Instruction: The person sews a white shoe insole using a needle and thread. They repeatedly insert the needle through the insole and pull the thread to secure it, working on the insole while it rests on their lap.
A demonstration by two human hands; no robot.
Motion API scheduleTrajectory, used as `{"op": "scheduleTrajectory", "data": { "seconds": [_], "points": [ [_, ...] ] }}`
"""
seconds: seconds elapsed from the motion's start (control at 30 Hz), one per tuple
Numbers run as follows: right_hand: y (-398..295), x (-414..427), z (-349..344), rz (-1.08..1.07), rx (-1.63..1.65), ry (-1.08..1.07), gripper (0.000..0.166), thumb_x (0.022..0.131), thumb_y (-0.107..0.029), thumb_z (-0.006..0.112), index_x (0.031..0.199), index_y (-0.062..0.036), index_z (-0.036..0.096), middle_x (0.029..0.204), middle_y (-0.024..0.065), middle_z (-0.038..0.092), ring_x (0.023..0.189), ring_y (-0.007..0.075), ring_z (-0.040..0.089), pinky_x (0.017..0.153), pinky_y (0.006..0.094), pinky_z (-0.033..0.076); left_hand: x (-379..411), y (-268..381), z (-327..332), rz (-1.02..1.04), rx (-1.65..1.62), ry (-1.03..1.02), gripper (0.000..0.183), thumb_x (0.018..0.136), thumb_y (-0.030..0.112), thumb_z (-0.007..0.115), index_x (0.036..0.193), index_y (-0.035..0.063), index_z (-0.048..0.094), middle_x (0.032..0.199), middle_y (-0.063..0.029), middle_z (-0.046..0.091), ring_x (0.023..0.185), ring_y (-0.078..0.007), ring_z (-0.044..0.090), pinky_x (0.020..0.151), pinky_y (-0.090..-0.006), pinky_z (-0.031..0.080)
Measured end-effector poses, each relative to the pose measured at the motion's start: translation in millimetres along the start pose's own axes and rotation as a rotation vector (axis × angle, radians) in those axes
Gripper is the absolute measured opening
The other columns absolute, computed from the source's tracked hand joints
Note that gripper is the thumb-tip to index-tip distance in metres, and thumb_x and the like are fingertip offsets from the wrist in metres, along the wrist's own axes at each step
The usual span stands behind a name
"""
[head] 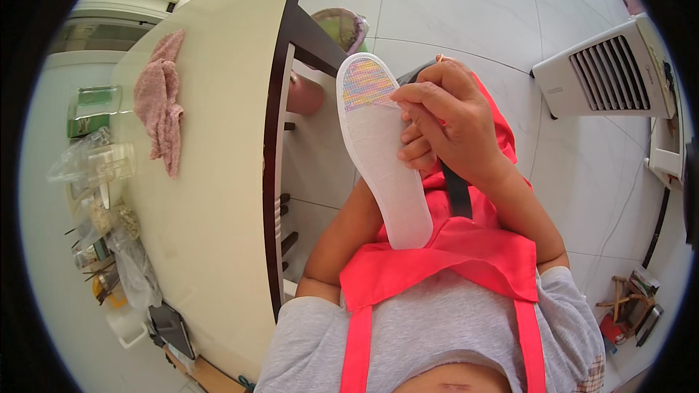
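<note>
A white mesh shoe insole (382, 158) lies lengthwise before me, its heel end against my red apron (437, 262). Multicoloured stitching (368, 83) in pink, yellow and blue fills the toe end; below it the mesh is plain white. My left hand (416, 150) supports the insole from beneath. Most of it is hidden, with fingertips curled over the right edge. Thumb and index finger of my right hand (453, 109) pinch together at the lower border of the stitching. A fine light strand (382, 103) runs there, too thin to tell thread from needle. A yellow ring shows on a raised finger.
A cream table (218, 120) with a dark edge stands at my left, bearing a pink towel (166, 103), with plastic bags (128, 262) along its far side. Under its corner are a lined bin (341, 30) and a pink container (304, 95). A white air cooler (606, 73) stands right.
</note>
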State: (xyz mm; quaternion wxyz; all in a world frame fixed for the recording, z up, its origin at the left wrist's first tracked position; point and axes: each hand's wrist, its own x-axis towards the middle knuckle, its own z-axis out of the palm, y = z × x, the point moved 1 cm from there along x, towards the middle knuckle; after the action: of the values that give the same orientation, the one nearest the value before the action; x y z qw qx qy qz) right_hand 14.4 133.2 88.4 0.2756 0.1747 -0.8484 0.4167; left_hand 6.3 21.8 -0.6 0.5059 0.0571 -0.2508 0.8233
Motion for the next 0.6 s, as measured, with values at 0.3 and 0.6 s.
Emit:
{"op": "scheduleTrajectory", "data": {
  "seconds": [0.3,0.6],
  "points": [
    [1.7,0.7,4.8,-0.032,0.008,0.025,0.01,0.072,0.001,0.063,0.08,-0.0048,0.063,0.073,0.0042,0.049,0.067,0.0182,0.047,0.069,0.0308,0.04,-0.4,1.4,0.8,-0.01,0.015,0.024,0.025,0.093,0.031,0.042,0.086,0.0073,0.04,0.068,-0.0041,0.038,0.05,-0.0138,0.04,0.046,-0.0266,0.034],
    [2.2,1.9,3.2,-0.056,-0.042,0.041,0.009,0.071,0.0,0.064,0.079,-0.005,0.063,0.072,0.0044,0.049,0.065,0.0188,0.048,0.069,0.0315,0.042,0.4,1.5,1.1,-0.007,0.033,0.055,0.025,0.093,0.031,0.041,0.086,0.0076,0.04,0.068,-0.0036,0.039,0.05,-0.0133,0.04,0.045,-0.0259,0.034]
  ]
}}
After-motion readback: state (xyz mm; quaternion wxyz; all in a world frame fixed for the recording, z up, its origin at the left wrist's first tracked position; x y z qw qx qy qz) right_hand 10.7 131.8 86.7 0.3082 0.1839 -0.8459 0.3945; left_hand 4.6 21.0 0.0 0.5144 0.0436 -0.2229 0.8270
